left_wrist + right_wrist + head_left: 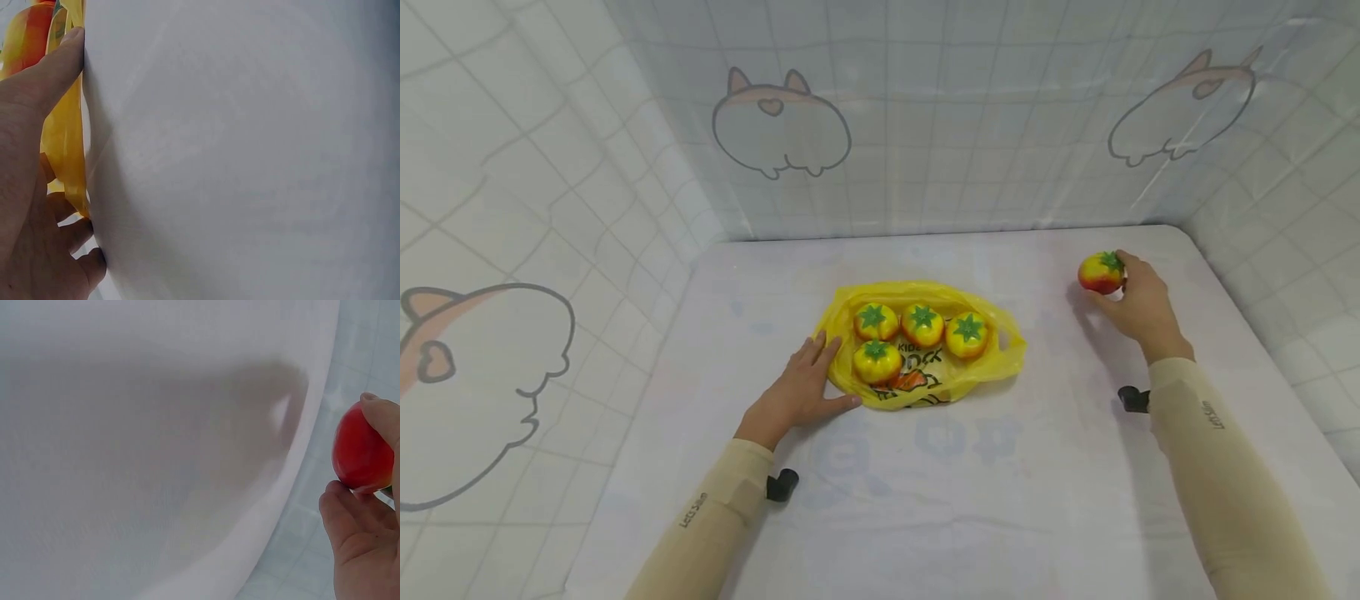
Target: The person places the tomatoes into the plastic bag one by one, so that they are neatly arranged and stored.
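A yellow plastic bag (pixel 992 367) lies spread on the table, with printing on it. Several toy tomatoes (pixel 967 335), yellow and red with green star-shaped leaves, sit on or in it; the head view does not settle which. My left hand (pixel 808 385) rests at the bag's left edge with fingers spread, its thumb and fingertips touching the yellow plastic (pixel 65 137). At the far right, my right hand (pixel 1142 308) pinches another toy tomato (pixel 1101 272) between thumb and fingers. In the right wrist view this tomato (pixel 361 450) shows its red underside, held up off the table.
The white-covered table (pixel 887 500) has rounded far corners. A tiled-pattern curtain (pixel 925 125) with cartoon animal drawings stands behind it and along both sides. A black wrist-camera mount (pixel 782 485) juts from the left sleeve and another (pixel 1133 399) from the right.
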`<state>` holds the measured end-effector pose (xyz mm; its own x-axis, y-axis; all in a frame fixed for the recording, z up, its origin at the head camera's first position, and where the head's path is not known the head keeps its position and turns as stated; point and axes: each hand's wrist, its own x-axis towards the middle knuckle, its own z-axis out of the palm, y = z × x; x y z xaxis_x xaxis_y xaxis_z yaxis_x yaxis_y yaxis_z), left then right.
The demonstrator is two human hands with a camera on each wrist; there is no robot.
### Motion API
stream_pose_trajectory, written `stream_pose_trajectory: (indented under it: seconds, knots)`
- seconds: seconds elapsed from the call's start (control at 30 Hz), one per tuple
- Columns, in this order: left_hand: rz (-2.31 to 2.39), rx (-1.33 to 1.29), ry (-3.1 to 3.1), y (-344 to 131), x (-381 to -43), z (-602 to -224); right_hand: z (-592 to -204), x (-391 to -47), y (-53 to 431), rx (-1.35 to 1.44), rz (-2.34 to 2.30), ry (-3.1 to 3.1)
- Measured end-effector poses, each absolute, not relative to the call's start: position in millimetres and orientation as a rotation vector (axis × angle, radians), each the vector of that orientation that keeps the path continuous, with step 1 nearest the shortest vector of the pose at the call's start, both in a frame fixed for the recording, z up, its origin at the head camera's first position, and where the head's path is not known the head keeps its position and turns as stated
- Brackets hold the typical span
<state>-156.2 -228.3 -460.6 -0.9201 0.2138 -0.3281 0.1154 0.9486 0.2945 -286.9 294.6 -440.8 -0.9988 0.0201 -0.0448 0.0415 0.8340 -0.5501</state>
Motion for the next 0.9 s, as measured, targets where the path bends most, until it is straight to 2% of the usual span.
stream_pose_trajectory:
  seconds: [0.33, 0.9]
  knots:
    - [0.387, 0.250, 2.731, -229.8, -156.4, -457.1, -438.0, -281.5, 265.5, 0.001, -0.924, 2.969]
    - [0.380, 0.247, 2.726, -229.8, -158.6, -460.1, -413.5, -262.3, 209.0, -0.371, -0.997, 3.006]
